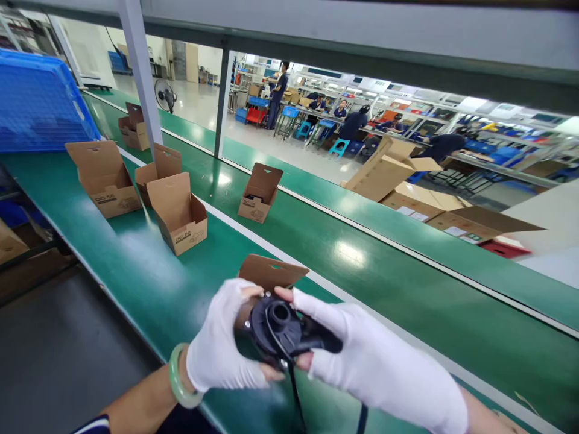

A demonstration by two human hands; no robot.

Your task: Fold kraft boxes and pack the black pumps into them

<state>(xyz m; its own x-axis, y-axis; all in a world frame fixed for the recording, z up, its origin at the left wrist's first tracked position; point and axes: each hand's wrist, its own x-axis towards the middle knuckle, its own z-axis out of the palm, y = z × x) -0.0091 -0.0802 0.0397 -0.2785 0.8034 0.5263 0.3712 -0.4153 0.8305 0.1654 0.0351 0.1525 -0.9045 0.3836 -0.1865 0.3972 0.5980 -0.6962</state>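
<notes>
Both gloved hands are gripping the black pump (281,328) between them — left hand (221,352) cupping its near side, right hand (362,355) pinching its outlet end — directly in front of the open small carton (271,272) on the green belt (384,301).

Bright factory hall (253,141), green conveyor belt (407,313), distant workbenches (497,157)

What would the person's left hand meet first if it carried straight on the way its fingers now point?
The left hand points right, its fingers already on the black round part. That part comes first, with the right hand gripping its far side. Depth between them is hard to judge.
</notes>
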